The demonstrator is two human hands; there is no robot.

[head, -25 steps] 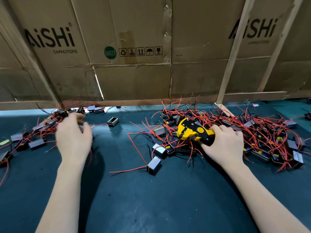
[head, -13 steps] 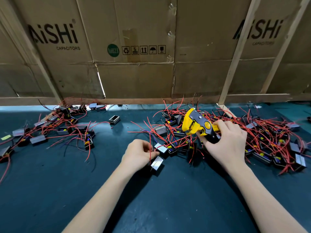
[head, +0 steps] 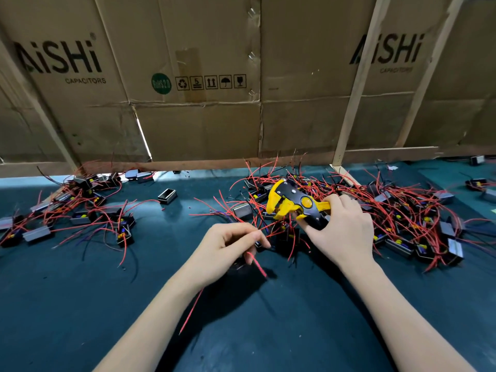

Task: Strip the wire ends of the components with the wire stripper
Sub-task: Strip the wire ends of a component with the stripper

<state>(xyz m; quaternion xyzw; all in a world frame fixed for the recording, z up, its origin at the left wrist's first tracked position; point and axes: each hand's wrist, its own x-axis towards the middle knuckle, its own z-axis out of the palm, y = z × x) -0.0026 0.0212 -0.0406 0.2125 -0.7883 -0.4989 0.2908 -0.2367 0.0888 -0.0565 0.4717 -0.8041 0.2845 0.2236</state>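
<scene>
"AiSHi CAPACITORS" and "RoHS 2.0" on cardboard wall [head: 204,124]

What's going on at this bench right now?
A person is stripping wire ends. The right hand grips a yellow and black wire stripper above a pile of small boxy components with red wires. The left hand pinches a thin red wire of one component, not yet in the stripper. Another pile lies at left on the dark green table.
</scene>
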